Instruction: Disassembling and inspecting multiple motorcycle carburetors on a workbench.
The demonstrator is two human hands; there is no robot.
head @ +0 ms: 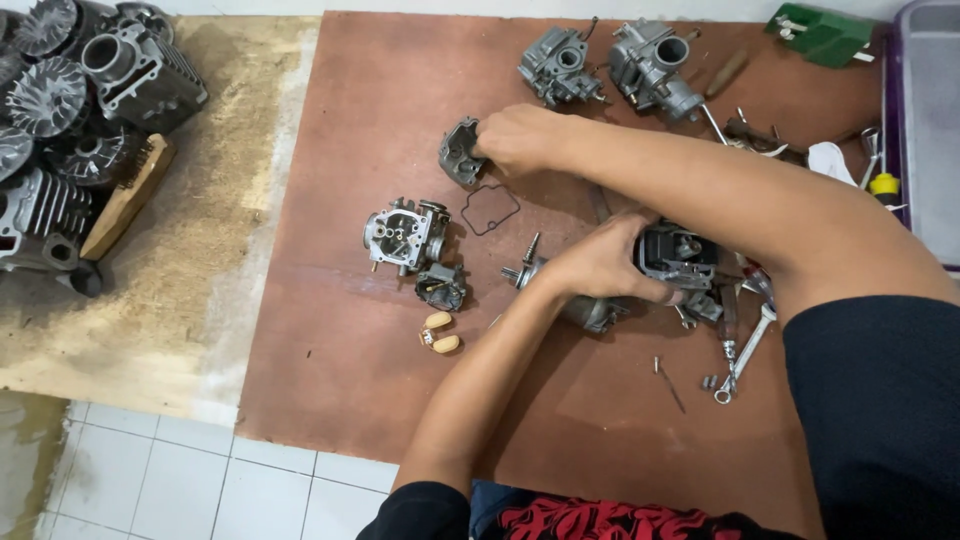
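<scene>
Person w/ bare forearms, dark short sleeves

Both hands, left hand (pixel 605 268) and right hand (pixel 520 138), are bare: no gloves, no rings or watch visible. Black short sleeve (pixel 880 400) on right upper arm, another black one (pixel 420 512) on left. Shirt front shows a red pattern (pixel 600 520) on black.

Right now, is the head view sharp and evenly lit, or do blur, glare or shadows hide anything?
Head view: sharp, evenly lit, no glare; soft shadows under both arms; the right hand on the grey metal float-bowl cover and the left hand on the dark carburetor body show no motion blur; edges slightly bowed.
</scene>
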